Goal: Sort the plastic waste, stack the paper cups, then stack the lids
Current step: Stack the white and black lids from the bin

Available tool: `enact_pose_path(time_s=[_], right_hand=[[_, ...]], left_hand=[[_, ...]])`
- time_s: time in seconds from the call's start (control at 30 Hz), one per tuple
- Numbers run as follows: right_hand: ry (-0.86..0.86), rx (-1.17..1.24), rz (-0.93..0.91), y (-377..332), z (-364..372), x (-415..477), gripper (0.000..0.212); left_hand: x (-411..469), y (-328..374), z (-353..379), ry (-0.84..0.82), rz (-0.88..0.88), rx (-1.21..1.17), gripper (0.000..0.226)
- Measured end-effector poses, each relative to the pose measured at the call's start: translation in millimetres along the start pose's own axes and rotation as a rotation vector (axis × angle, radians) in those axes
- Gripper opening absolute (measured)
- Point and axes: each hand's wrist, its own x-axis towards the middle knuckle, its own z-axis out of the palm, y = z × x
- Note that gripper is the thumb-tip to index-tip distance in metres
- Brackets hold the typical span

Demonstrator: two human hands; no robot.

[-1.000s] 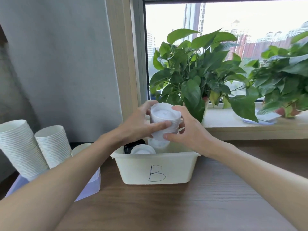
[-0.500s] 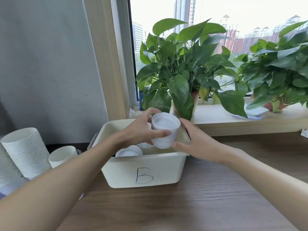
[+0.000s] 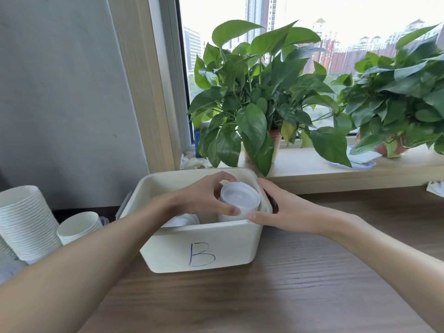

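The stack of white lids (image 3: 240,200), held above the bin marked B (image 3: 204,241) a moment ago, now sits low in its right end, left hand (image 3: 201,200) and right hand (image 3: 288,212) fingers (image 3: 228,209) clamped round it, so release looks near.

Quick count: my two hands, left hand (image 3: 201,200) and right hand (image 3: 288,212), one bin (image 3: 225,239), one lid stack (image 3: 240,198), two plants, middle (image 3: 252,111) and right (image 3: 408,92), two clear cup stacks, tall (image 3: 26,219) and short (image 3: 79,225)
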Motion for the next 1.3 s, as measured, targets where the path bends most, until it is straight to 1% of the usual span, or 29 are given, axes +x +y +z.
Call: enact_pose_path(time_s=[0.07, 0.1, 0.2, 0.33, 0.53, 0.67, 0.8, 1.0, 1.17, 1.3], right_hand=[[0.000, -0.011, -0.001, 1, -1, 2, 0.087], [-0.003, -0.015, -0.006, 1, -1, 2, 0.089], [-0.006, -0.017, -0.006, -1, -2, 1, 0.082], [-0.007, -0.025, -0.005, -2, -4, 0, 0.081], [-0.012, -0.004, -0.023, -1, -4, 2, 0.081], [-0.011, -0.005, -0.035, 0, -3, 3, 0.081], [-0.012, -0.010, -0.028, 0, -3, 3, 0.079], [-0.011, -0.010, -0.025, 3, -3, 3, 0.080], [-0.006, -0.020, -0.029, 3, -3, 4, 0.084], [-0.004, -0.015, -0.023, 3, -3, 3, 0.084]], left_hand=[[3, -4, -1, -0.041, -0.007, 0.041, 0.064], [5, -6, -2, -0.068, -0.016, 0.058, 0.065], [9, -10, -4, -0.158, -0.040, 0.142, 0.070], [15, -14, -4, -0.203, -0.025, 0.233, 0.072], [20, -24, -2, -0.212, -0.028, 0.329, 0.069], [21, -27, -1, -0.213, -0.031, 0.398, 0.077], [20, -24, -1, -0.213, -0.041, 0.399, 0.079], [20, -23, -2, -0.221, -0.009, 0.452, 0.067], [21, -26, -5, -0.218, -0.003, 0.394, 0.062], [20, -31, -7, -0.210, 0.000, 0.364, 0.063]])
